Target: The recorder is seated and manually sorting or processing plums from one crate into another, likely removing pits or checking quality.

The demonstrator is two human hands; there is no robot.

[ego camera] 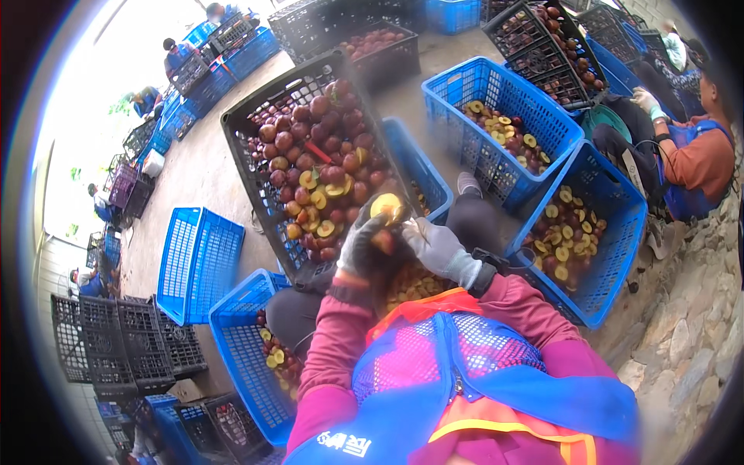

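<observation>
My left hand [361, 244], in a dark and grey glove, grips a cut plum [386, 206] with its yellow flesh facing up. Another reddish piece of fruit [383, 241] shows blurred beneath those fingers. Gloved in grey, my right hand [437, 246] is closed beside the plum, fingertips pinched on a small tool [411, 223] that is mostly hidden. A black plastic crate [256, 174] leans before me, holding whole plums [325, 116] and several halves [325, 228]. On the fruit lies a red-handled tool [318, 153]. Yellow fruit pieces [414, 285] lie below my hands.
Blue crates with cut plums stand at my right [625, 256], front right [465, 128] and left [238, 343]. Stacked blue crates [197, 261] stand further left. A seated co-worker [697, 151] is at the right, by a stone wall [668, 349]. Black crates [110, 343] line the left.
</observation>
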